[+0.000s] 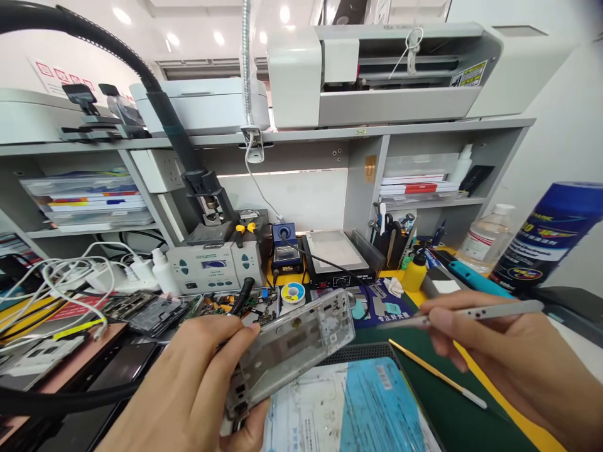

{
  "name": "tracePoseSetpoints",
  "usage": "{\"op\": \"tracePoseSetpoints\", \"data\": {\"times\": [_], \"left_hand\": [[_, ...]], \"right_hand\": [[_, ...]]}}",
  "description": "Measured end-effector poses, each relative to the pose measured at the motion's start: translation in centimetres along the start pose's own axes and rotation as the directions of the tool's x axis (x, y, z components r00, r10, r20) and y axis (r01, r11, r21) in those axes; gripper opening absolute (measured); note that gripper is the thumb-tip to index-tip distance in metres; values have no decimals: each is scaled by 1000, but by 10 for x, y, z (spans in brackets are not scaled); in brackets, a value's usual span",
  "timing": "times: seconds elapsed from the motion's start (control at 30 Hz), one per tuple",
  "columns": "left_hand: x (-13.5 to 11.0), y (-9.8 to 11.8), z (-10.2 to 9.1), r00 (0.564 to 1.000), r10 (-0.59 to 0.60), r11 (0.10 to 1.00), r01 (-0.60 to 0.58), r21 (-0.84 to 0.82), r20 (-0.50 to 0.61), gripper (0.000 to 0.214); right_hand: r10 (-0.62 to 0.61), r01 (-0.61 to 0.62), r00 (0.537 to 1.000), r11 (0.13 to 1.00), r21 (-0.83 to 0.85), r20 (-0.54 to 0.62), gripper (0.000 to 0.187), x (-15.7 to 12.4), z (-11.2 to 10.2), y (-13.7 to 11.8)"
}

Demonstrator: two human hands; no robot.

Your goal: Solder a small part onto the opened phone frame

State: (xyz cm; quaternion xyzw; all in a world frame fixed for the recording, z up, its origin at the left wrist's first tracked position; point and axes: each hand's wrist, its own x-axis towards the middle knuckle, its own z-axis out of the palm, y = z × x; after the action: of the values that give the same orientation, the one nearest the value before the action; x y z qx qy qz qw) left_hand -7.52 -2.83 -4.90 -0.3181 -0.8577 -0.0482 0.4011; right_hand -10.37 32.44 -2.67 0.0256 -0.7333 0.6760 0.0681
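My left hand (198,376) is closed round the lower end of a bare phone frame (287,355). The frame is tilted, its upper end pointing right and away from me. Between the thumb and fingers of my right hand (504,358) are grey metal tweezers (499,310), small holes along their side. Their thin tip points left, apart from the frame. Beneath the frame lies a blue and white printed pad (353,408). A gold pen-like tool with a white end (436,371) rests on the green mat (433,402), below my right hand.
Behind the frame stand a hot-air station (217,267), a solder spool (293,293) and a heating plate (336,254). Phone parts (155,311) and white cables (70,282) crowd the left. A blue spray can (546,238) and yellow bottle (414,273) stand right. Shelves (367,129) rise behind.
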Motion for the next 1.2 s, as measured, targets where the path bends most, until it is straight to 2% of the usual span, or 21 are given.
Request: {"op": "tracePoseSetpoints", "data": {"times": [0.07,0.1,0.2,0.27,0.4,0.73,0.9,1.2], "left_hand": [[4,1,0,998,48,999,-48,1,40,52],[6,3,0,996,63,998,-63,2,60,52],[8,8,2,992,54,999,-54,-2,116,51],[8,12,4,987,48,999,-48,-2,153,51],[4,17,5,983,44,999,-45,1,177,53],[6,17,7,976,1,999,-11,42,217,58],[9,19,3,972,-12,999,0,50,234,63],[7,21,-1,967,-28,999,16,46,253,70]], "right_hand": [[45,-11,985,980,-200,164,22,-6,5,6],[38,30,974,956,-290,225,22,-10,9,9],[-29,174,947,883,-437,319,17,-20,25,16],[-60,220,941,857,-466,334,15,-24,34,20],[-88,235,945,853,-466,316,15,-27,43,28],[-22,171,950,869,-463,311,18,-25,45,37],[-19,179,946,862,-475,322,16,-26,43,38],[-165,323,922,826,-463,349,13,-22,49,32]]}}
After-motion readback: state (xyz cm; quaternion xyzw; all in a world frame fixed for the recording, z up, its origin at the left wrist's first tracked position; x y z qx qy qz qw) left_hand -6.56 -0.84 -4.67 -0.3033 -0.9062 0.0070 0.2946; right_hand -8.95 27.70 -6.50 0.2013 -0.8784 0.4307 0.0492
